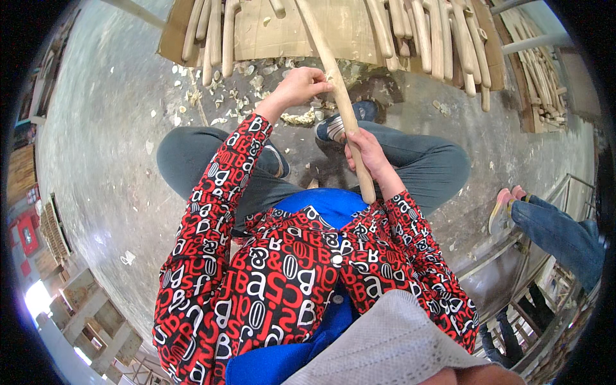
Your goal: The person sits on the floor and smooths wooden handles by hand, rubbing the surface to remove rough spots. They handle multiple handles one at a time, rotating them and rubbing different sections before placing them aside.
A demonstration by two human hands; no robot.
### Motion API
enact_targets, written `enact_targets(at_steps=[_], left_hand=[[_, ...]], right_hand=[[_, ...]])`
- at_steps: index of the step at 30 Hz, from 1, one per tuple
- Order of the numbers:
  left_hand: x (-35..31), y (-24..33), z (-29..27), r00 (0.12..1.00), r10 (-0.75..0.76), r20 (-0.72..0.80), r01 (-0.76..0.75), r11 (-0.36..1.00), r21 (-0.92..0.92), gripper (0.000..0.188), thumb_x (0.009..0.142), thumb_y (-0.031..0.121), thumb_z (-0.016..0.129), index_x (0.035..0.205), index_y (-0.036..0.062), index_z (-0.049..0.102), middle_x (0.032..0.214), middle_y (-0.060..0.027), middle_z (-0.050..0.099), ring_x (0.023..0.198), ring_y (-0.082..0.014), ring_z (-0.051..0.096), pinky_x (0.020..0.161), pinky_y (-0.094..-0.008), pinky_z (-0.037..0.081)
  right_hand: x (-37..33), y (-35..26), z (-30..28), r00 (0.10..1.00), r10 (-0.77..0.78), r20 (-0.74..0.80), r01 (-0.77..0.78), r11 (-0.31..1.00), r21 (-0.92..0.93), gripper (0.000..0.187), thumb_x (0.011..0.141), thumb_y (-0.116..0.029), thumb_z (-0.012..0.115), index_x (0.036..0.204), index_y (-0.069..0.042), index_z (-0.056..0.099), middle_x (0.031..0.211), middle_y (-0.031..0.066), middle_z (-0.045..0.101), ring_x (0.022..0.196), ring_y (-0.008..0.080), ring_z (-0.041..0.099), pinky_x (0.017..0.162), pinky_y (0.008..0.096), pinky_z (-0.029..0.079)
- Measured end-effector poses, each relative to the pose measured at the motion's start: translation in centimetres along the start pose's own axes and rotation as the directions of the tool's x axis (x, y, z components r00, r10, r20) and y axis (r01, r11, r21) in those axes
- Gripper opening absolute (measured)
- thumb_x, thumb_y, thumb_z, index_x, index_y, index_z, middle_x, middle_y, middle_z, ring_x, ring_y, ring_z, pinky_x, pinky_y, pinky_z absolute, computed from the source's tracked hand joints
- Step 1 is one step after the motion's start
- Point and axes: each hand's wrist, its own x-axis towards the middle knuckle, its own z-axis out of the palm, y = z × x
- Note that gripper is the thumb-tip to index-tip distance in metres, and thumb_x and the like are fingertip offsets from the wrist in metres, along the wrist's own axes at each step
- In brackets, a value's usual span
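A long, pale wooden stick (338, 80) slants from the top edge down to my lap, its near end against the blue cloth at my waist. My right hand (367, 154) is wrapped round its lower part. Farther up, my left hand (303, 86) has its fingers pinched together at the left side of the stick. Whatever those fingertips hold, if anything, is too small to make out. Below the left hand, a pale crumpled lump (299, 119) lies on the floor by my shoe.
Several wooden sticks with bent ends (443, 38) lie on a cardboard sheet (276, 42) ahead, with more on its left side. Pale shavings (224, 96) litter the floor. Another pile of sticks (542, 70) is at far right. A person's jeans-clad leg (552, 234) extends in from the right.
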Motion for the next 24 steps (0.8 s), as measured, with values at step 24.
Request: enact_targets(at_steps=[24], left_hand=[[-0.6,-4.8,3.0,0.959,-0.276,0.066,0.246,0.691,-0.679,0.047,0.088,0.010,0.045,0.133,-0.0004,0.040,0.076,-0.0089,0.062,0.054,-0.0119,0.052,0.050,-0.0257,0.044]], right_hand=[[1.8,2.0,-0.7,0.989,-0.087,-0.118,0.042,0.939,-0.342,0.021,0.091,-0.025,0.056,0.095,-0.005,0.049,0.062,0.0019,0.051,0.045,0.0105,0.049,0.039,0.0250,0.042]])
